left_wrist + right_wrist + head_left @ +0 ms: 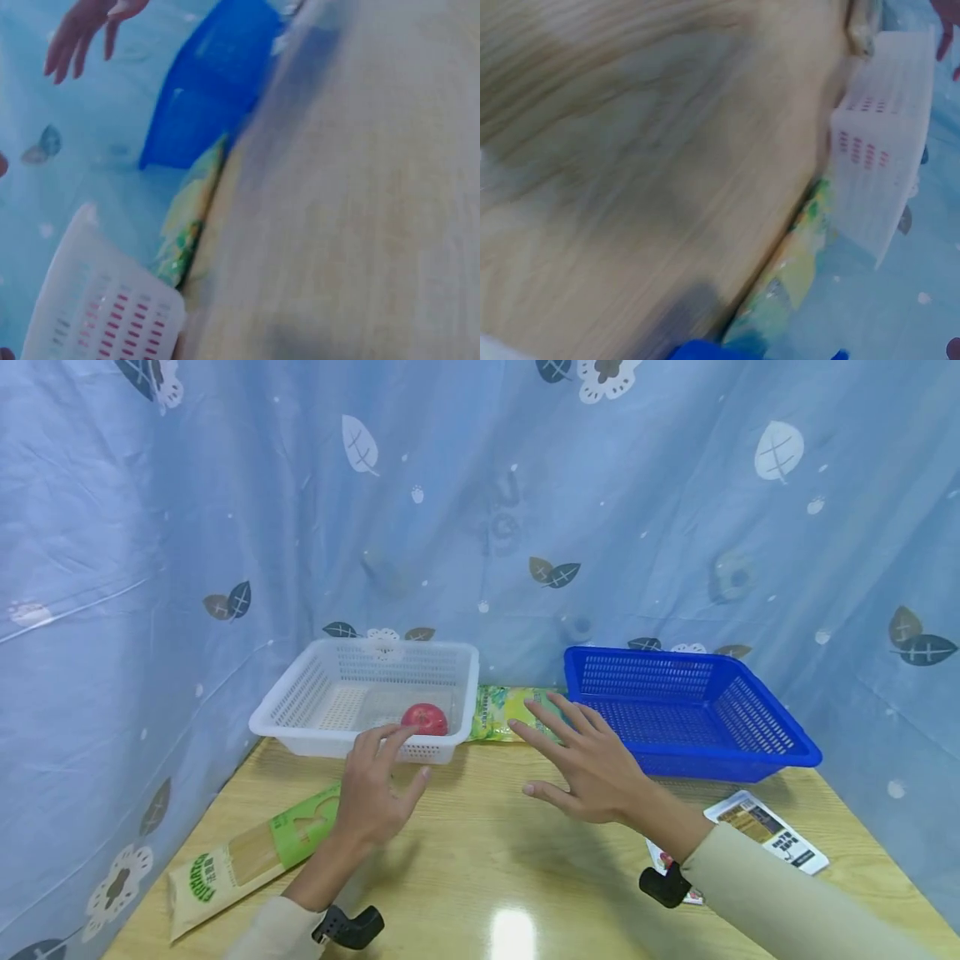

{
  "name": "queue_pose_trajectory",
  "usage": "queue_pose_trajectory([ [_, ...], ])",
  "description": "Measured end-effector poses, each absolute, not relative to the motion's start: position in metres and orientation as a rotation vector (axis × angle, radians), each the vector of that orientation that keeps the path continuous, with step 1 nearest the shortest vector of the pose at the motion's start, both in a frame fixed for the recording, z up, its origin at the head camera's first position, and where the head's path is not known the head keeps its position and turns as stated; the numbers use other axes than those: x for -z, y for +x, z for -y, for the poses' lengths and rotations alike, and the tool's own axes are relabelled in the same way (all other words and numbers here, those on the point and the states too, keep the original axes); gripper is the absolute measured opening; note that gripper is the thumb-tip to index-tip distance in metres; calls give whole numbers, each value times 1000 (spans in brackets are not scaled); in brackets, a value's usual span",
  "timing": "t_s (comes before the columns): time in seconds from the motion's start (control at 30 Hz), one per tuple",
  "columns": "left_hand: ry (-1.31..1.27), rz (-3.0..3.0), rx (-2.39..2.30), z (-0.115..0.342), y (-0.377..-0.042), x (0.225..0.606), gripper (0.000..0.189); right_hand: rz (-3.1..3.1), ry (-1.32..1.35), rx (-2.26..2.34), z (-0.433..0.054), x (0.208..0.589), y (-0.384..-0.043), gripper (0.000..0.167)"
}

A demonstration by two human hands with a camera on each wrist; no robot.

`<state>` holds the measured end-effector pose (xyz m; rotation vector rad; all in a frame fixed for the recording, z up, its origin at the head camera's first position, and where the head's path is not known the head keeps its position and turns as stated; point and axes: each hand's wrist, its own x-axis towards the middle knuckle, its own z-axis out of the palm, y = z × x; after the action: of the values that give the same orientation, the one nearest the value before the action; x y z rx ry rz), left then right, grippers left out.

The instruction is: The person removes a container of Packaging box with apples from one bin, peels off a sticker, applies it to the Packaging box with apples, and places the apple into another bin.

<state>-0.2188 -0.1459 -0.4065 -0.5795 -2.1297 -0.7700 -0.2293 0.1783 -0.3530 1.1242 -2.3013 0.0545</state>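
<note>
My left hand hovers in front of the white basket with fingers loosely bent and nothing in them. A red apple sits in that basket, near its front right corner, just beyond my fingertips. My right hand is spread in the air over the table, holding nothing. Past its fingers, a green and yellow packet lies between the white basket and the blue basket. Partly behind my left hand and wrist is a long beige and green noodle-like package.
A white pouch with dark print lies before the blue basket. Another small packet is mostly hidden beneath my right forearm. A blue patterned curtain hangs close behind the baskets, around the wooden table.
</note>
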Motion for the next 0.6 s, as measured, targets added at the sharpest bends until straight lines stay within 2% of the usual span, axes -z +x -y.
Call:
queue_pose_trajectory([
  [0.3,-218,1872,1084,165,-235,415,30,2318,1146,-246,-143,344,-245,73],
  [0.5,159,1713,1244,176,-245,416,14,2384,1174,-387,-122,341,-255,75],
  [0.6,314,1618,1326,180,-250,416,12,2427,1177,-467,-111,339,-260,76],
])
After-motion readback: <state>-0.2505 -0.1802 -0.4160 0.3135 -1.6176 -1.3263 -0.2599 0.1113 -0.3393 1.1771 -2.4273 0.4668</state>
